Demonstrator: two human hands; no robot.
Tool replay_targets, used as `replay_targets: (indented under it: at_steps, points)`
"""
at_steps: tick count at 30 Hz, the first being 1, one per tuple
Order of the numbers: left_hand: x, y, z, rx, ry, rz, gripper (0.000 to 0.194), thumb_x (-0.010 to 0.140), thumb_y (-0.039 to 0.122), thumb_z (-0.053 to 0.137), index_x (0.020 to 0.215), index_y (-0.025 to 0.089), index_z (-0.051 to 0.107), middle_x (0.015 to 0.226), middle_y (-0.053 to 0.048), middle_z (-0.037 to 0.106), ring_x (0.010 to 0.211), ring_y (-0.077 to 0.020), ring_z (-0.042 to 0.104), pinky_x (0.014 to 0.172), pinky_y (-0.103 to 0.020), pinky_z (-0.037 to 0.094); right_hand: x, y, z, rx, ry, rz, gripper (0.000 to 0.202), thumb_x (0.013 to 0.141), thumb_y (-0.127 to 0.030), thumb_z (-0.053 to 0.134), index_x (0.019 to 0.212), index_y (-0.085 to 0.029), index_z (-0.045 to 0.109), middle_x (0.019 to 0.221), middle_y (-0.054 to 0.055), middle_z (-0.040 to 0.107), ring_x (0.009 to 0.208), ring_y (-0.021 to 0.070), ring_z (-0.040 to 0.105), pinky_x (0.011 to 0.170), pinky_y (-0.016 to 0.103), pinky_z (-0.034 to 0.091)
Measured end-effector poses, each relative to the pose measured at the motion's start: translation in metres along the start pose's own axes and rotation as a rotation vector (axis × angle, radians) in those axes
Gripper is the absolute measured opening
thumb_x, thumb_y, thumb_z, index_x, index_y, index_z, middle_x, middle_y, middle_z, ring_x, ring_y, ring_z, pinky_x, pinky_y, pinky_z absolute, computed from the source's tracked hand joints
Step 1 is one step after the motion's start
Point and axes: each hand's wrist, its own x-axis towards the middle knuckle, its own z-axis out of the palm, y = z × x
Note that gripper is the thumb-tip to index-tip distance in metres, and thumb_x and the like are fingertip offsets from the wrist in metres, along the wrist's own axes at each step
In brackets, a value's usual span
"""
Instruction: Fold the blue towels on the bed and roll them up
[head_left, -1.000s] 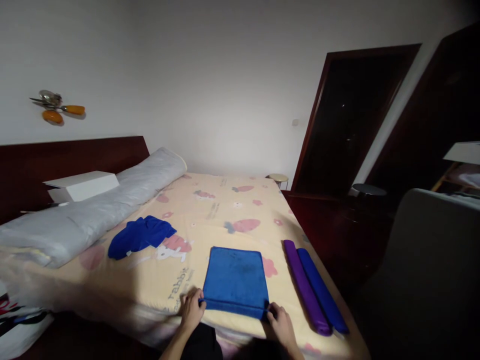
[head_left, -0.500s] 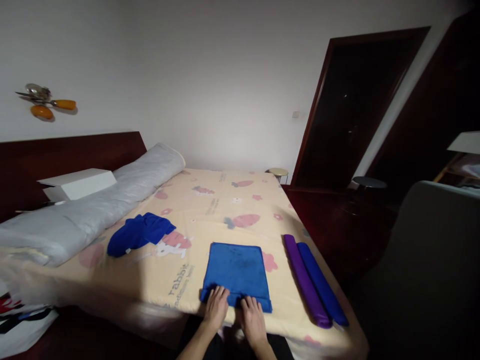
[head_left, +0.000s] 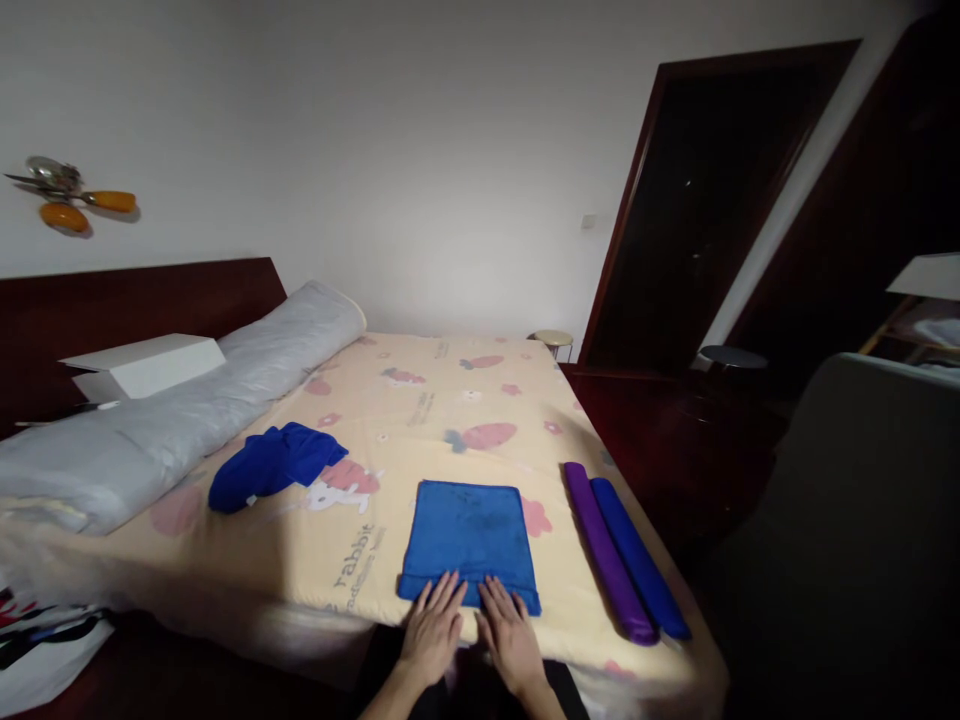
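A blue cloth (head_left: 471, 530) lies flat on the bed, its near edge folded over into a narrow strip. My left hand (head_left: 435, 622) rests on the left part of that strip, fingers stretched out. On the strip's right part lies my right hand (head_left: 510, 628), its fingers also extended and flat. To the right of the cloth are a purple roll (head_left: 609, 555) and a blue roll (head_left: 641, 558), side by side. A crumpled dark blue cloth (head_left: 277, 465) sits further off to the left.
The bed sheet (head_left: 420, 440) has a rabbit and carrot print. A long grey bedding roll (head_left: 187, 400) lies along the headboard (head_left: 142, 305), with a white box (head_left: 146, 365) by it. A grey chair back (head_left: 862, 480) stands at right, with a round stool (head_left: 733, 357) behind.
My fingers have straightened from a curled hold on the folded edge and now lie flat on it. The view has shifted slightly.
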Motion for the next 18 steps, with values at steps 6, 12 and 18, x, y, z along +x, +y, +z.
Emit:
replay_targets:
  at_steps: [6,12,18]
  points:
    - [-0.011,-0.035,-0.006,0.126,0.064,-0.242,0.051,0.099,0.031,0.028,0.15,0.029,0.027,0.158,-0.004,0.028,0.145,-0.0252,0.03,0.116,-0.059,0.024,-0.023,0.043,-0.006,-0.099,0.092,0.241,0.054,0.098,-0.05,0.029,0.14,-0.023,0.049,0.149,0.009,0.045,0.14,0.028,0.039,0.11,0.052,0.033]
    - [0.023,0.005,0.017,0.051,0.049,0.032,0.052,0.1,0.031,0.027,0.152,0.029,0.019,0.156,-0.002,0.035,0.143,-0.0159,0.034,0.115,-0.038,0.032,0.016,-0.001,-0.004,0.015,-0.033,0.009,0.05,0.1,-0.042,0.027,0.141,-0.025,0.048,0.15,0.007,0.044,0.14,0.022,0.038,0.112,0.043,0.033]
    - [0.016,-0.058,-0.014,0.122,0.046,-0.347,0.05,0.099,0.035,0.029,0.149,0.032,0.029,0.157,-0.003,0.033,0.145,-0.0241,0.03,0.115,-0.055,0.026,-0.001,0.053,-0.012,-0.172,0.072,0.376,0.054,0.097,-0.048,0.028,0.133,-0.02,0.057,0.146,0.014,0.048,0.138,0.0331,0.04,0.107,0.06,0.032]
